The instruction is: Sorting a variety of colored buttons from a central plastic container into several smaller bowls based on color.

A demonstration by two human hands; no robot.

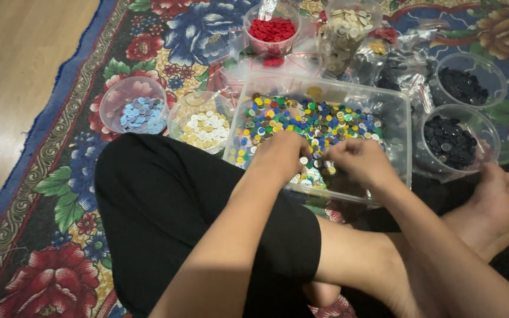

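The fingers of the left hand (281,154) and right hand (360,160) curl together, pinching at small buttons, though what each grips is too small to tell. Both hands dip into the clear tray (397,126) of mixed coloured buttons (307,121) at frame centre. Around it on the rug (60,176), tubs keep colours apart: blue buttons (141,114) and cream buttons (204,126) at left, red buttons (272,29) at top, black buttons (448,141) at right.

Both hands' fingertips (301,158) curl out of sight among small mixed-colour buttons (301,121); far beyond them, the clear plastic cup of cream buttons (346,29) is cropped.

Floral rug (60,194), button tubs (134,106), clear bin (399,126)
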